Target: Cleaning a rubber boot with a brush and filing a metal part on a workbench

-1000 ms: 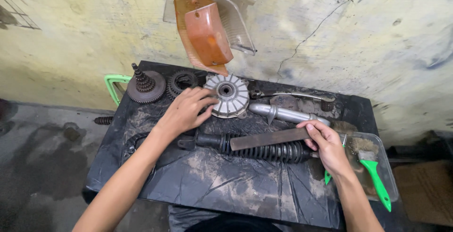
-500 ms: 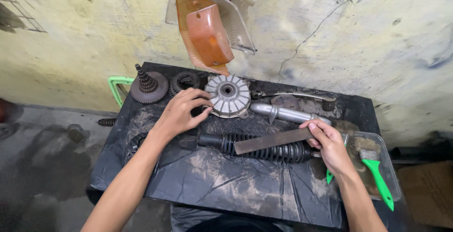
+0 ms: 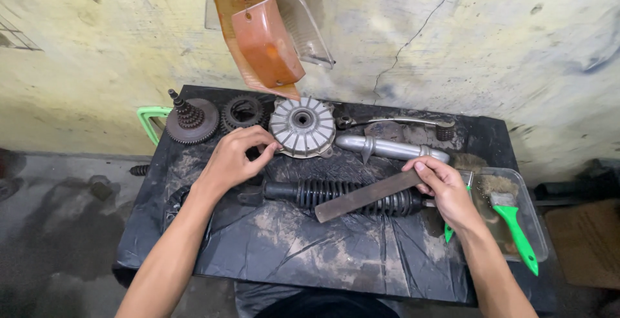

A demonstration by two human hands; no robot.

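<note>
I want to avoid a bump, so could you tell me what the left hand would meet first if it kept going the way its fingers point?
The left hand points up and right, so it would most likely meet the round finned metal hub first; its fingertips look almost at the rim, though depth is unclear.

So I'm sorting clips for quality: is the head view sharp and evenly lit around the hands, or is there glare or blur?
Head view: soft, even light, no hard shadows; left hand, right hand and flat file look sharp; faint sheen on the black table cover; edges bend slightly from the wide lens.
</note>
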